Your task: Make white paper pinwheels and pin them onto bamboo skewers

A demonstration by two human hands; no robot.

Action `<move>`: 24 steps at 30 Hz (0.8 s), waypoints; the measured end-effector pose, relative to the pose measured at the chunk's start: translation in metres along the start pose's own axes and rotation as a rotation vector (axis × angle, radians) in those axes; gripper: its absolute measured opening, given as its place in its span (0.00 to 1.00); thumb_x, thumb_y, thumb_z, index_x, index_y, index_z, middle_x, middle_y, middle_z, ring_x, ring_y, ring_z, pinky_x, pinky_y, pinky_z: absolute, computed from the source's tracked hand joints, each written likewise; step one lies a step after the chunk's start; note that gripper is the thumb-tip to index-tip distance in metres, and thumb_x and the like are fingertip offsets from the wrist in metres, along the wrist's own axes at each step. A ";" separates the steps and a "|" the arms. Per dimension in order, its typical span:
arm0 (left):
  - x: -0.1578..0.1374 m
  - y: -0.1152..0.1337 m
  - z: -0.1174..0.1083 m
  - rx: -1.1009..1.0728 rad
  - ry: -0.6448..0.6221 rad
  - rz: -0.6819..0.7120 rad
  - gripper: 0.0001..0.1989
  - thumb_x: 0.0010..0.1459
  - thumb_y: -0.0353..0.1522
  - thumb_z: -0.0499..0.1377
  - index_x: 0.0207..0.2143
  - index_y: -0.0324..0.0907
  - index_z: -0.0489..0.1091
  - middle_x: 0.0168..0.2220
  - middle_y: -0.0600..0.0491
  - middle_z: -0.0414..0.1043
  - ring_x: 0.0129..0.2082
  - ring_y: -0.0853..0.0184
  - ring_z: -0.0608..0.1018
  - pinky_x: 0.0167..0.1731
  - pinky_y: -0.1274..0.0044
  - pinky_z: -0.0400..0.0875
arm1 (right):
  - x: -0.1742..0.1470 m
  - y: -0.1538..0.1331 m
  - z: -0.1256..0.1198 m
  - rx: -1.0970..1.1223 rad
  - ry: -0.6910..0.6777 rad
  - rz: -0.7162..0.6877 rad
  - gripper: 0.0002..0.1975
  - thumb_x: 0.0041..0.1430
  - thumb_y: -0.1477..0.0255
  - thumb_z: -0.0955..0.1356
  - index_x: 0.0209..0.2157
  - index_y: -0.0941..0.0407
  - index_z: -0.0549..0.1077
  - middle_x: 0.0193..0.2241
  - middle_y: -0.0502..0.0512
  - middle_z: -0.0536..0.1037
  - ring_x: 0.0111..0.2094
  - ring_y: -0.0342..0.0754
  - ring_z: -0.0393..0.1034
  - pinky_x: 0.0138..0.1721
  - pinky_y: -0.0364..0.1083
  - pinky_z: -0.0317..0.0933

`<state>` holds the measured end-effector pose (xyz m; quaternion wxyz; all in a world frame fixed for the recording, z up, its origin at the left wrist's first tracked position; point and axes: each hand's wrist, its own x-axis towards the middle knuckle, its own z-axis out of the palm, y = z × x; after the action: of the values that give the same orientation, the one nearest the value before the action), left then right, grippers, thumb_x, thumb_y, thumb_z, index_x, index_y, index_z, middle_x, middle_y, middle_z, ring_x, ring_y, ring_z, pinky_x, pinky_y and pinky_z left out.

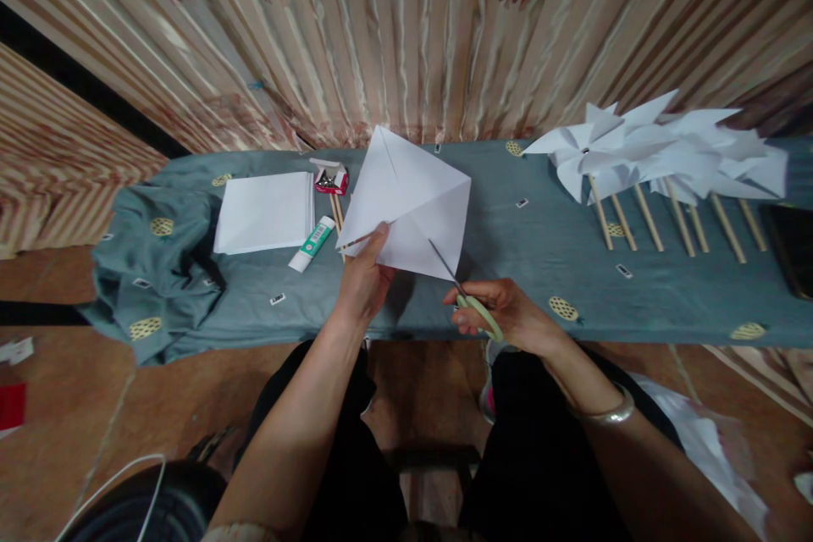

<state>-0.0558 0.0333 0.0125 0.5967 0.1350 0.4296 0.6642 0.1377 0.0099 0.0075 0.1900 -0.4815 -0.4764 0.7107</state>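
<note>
My left hand [368, 275] grips a square white paper sheet [416, 195] by its lower left edge, thumb on top. Slits run inward from some of the sheet's corners, and creases cross it. In my right hand [495, 309] is a pair of scissors [478, 313] with pale green handles. The blades reach up over the sheet's lower right corner, towards its middle. Left of the sheet lie a green and white glue stick [312, 244], a small red box [331, 178] of metal pins, and wooden sticks [336, 210] partly hidden under the paper.
A stack of white paper [265, 212] lies at the left on the green tablecloth [501, 254]. Several white paper pinwheels [660, 148] on wooden sticks lie at the right, beside a dark flat object [791, 246]. A pleated curtain [406, 42] hangs behind the table.
</note>
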 end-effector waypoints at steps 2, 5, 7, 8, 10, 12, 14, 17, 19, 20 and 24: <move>0.000 0.000 0.001 0.003 0.009 0.001 0.13 0.53 0.28 0.66 0.42 0.41 0.73 0.37 0.52 0.81 0.41 0.66 0.82 0.47 0.74 0.75 | 0.000 0.000 0.000 -0.008 0.003 -0.006 0.24 0.35 0.57 0.79 0.32 0.58 0.76 0.17 0.46 0.73 0.19 0.39 0.67 0.21 0.40 0.62; -0.001 0.000 0.002 0.004 0.018 0.001 0.14 0.53 0.28 0.66 0.43 0.41 0.73 0.38 0.52 0.81 0.41 0.65 0.82 0.47 0.74 0.75 | -0.001 -0.001 0.001 0.003 0.017 0.007 0.24 0.34 0.57 0.80 0.31 0.58 0.76 0.17 0.46 0.73 0.19 0.39 0.67 0.21 0.40 0.62; -0.002 -0.001 0.004 0.000 0.017 0.002 0.14 0.53 0.27 0.65 0.44 0.41 0.74 0.38 0.52 0.81 0.41 0.65 0.82 0.47 0.74 0.74 | -0.001 -0.002 0.001 0.015 0.018 0.017 0.24 0.32 0.57 0.80 0.30 0.57 0.76 0.17 0.46 0.73 0.19 0.39 0.67 0.22 0.39 0.62; -0.002 -0.001 0.004 0.000 0.014 0.000 0.15 0.54 0.26 0.64 0.45 0.41 0.74 0.39 0.52 0.81 0.40 0.66 0.82 0.46 0.75 0.74 | -0.002 -0.003 0.002 0.017 0.016 0.015 0.24 0.32 0.57 0.80 0.29 0.57 0.76 0.17 0.46 0.73 0.19 0.39 0.67 0.22 0.39 0.62; -0.003 -0.002 0.004 0.009 0.009 -0.013 0.15 0.55 0.26 0.63 0.46 0.41 0.74 0.40 0.53 0.81 0.39 0.68 0.81 0.45 0.76 0.75 | -0.002 -0.004 0.003 0.017 0.013 0.006 0.24 0.32 0.58 0.80 0.29 0.57 0.76 0.18 0.46 0.73 0.20 0.39 0.67 0.22 0.39 0.63; -0.003 -0.002 0.003 0.021 -0.002 -0.025 0.15 0.55 0.26 0.62 0.46 0.40 0.74 0.40 0.53 0.81 0.37 0.69 0.81 0.43 0.77 0.75 | -0.002 -0.006 0.003 0.025 0.022 0.003 0.24 0.31 0.58 0.80 0.28 0.57 0.76 0.18 0.45 0.73 0.20 0.39 0.68 0.23 0.39 0.64; -0.003 -0.003 0.002 0.030 -0.018 -0.026 0.15 0.55 0.26 0.63 0.46 0.40 0.74 0.40 0.54 0.81 0.36 0.70 0.81 0.42 0.77 0.76 | -0.002 -0.006 0.003 0.036 0.032 0.013 0.24 0.30 0.59 0.81 0.29 0.57 0.76 0.18 0.45 0.74 0.21 0.39 0.68 0.24 0.39 0.64; -0.003 -0.003 0.002 0.037 -0.035 -0.014 0.18 0.52 0.28 0.66 0.47 0.41 0.74 0.42 0.53 0.80 0.36 0.69 0.80 0.41 0.78 0.75 | -0.002 -0.006 0.002 0.030 0.029 0.017 0.24 0.31 0.60 0.81 0.29 0.58 0.76 0.18 0.46 0.74 0.21 0.40 0.69 0.23 0.39 0.64; -0.003 -0.003 0.001 0.046 -0.044 -0.009 0.19 0.51 0.28 0.66 0.47 0.41 0.74 0.43 0.53 0.80 0.37 0.69 0.81 0.40 0.79 0.75 | -0.002 -0.005 0.001 0.028 0.026 0.015 0.24 0.31 0.60 0.81 0.30 0.58 0.77 0.19 0.46 0.75 0.21 0.40 0.70 0.23 0.39 0.65; -0.003 -0.004 0.001 0.051 -0.049 -0.008 0.19 0.51 0.28 0.66 0.47 0.41 0.74 0.43 0.53 0.80 0.37 0.69 0.80 0.39 0.79 0.75 | -0.002 -0.004 0.001 0.033 0.029 0.018 0.24 0.31 0.60 0.81 0.30 0.58 0.77 0.19 0.47 0.75 0.22 0.40 0.70 0.23 0.39 0.65; -0.004 -0.005 0.001 0.059 -0.056 -0.018 0.17 0.51 0.29 0.66 0.46 0.41 0.74 0.40 0.53 0.80 0.36 0.69 0.80 0.36 0.80 0.75 | -0.001 -0.003 0.002 0.053 0.047 0.041 0.25 0.30 0.60 0.81 0.31 0.58 0.78 0.20 0.48 0.76 0.23 0.41 0.71 0.24 0.39 0.64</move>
<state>-0.0510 0.0298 0.0105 0.6101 0.1670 0.4334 0.6419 0.1358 0.0093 0.0112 0.1994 -0.5026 -0.4430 0.7151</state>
